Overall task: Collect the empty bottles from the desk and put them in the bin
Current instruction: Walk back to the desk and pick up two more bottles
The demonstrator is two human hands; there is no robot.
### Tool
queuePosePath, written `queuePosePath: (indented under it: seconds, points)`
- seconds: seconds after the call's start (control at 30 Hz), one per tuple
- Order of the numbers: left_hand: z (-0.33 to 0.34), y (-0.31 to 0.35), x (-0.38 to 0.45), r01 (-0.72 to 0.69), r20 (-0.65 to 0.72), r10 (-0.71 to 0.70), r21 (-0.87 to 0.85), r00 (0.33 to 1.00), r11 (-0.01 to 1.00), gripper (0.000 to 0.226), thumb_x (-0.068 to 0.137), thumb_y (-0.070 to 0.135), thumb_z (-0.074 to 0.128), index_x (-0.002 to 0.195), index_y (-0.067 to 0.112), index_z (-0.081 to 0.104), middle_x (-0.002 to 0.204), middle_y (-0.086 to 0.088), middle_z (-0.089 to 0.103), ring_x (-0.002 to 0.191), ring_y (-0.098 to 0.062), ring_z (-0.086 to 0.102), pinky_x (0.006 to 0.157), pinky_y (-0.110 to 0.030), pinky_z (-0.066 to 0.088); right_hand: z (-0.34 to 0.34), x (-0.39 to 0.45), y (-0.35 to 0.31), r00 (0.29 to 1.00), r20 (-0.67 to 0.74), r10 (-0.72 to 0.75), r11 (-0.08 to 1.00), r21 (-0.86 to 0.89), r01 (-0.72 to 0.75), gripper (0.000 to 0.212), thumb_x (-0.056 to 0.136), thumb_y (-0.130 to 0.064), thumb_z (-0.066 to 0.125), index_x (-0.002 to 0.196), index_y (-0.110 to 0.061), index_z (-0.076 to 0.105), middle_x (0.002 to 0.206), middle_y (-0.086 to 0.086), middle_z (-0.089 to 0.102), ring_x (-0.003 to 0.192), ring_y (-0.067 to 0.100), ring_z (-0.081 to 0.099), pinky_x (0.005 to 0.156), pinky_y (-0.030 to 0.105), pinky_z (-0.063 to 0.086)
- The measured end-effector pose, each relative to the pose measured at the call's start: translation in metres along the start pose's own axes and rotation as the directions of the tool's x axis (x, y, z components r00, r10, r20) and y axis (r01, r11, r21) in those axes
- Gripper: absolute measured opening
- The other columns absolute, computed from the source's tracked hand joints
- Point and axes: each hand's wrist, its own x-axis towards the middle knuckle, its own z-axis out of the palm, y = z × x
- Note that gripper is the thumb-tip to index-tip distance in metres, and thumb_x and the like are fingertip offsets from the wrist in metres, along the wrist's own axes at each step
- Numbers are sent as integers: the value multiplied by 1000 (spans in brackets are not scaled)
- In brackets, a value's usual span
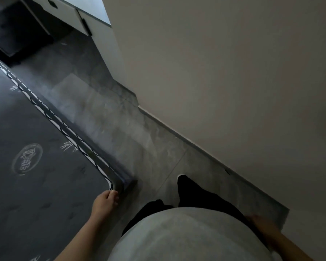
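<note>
- Bottles: none in view, nor desk or bin; I cannot tell which way they lie from either hand, or which is nearer.
- Left hand [104, 203]: loosely curled, empty, beside the mattress [36, 166] corner.
- Right hand [260, 223]: blurred, low by my hip; grip state unclear.
- Judgement: walking along the wall [233, 72].

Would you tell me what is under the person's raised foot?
Grey floor tiles lie under the dark-socked foot and beside the mattress. The patch directly beneath the foot is hidden.
</note>
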Motion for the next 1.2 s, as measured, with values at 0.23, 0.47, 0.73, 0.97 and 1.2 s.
queuePosePath:
  seconds: [0.23,0.47,0.73,0.97,1.2]
  points:
    - [25,-11,-4,197,-71,-199,-37,977,980,27,94,11,47,74,3,64,77,-18,62,65,-22,53,60,-30,36,-42,34,-178,966,10,-257,966,-34,257,22,95,0,40,90,8,60,88,23,57,59,25,50,54,29,40]
    - [12,-1,21,353,-133,-379,-179,916,918,27,92,7,48,94,-10,69,103,-26,68,89,-22,56,82,-32,39,-13,59,-305,941,130,-314,919,-207,335,21,96,-4,39,90,3,58,68,11,55,59,22,49,55,30,38]
    - [-52,68,125,294,-127,-390,-460,912,838,31,95,7,42,69,1,57,64,-12,51,51,-19,40,41,-25,34,28,82,-388,965,158,-209,892,-373,255,26,93,-1,45,74,4,62,70,15,58,57,21,46,52,25,31]
    - [-126,135,225,223,-153,-331,-479,931,849,24,95,11,41,89,0,62,70,-9,55,54,-18,45,49,-26,35,55,82,-477,950,184,-252,757,-573,313,46,95,-6,46,49,-9,41,55,9,44,57,13,38,55,29,24]
    - [-168,160,292,252,-194,-392,-503,899,826,25,95,12,41,89,1,63,76,-11,59,58,-19,50,52,-27,38,113,89,-624,933,172,-315,838,-411,359,26,95,-4,44,103,11,63,83,17,62,60,18,51,53,23,36]
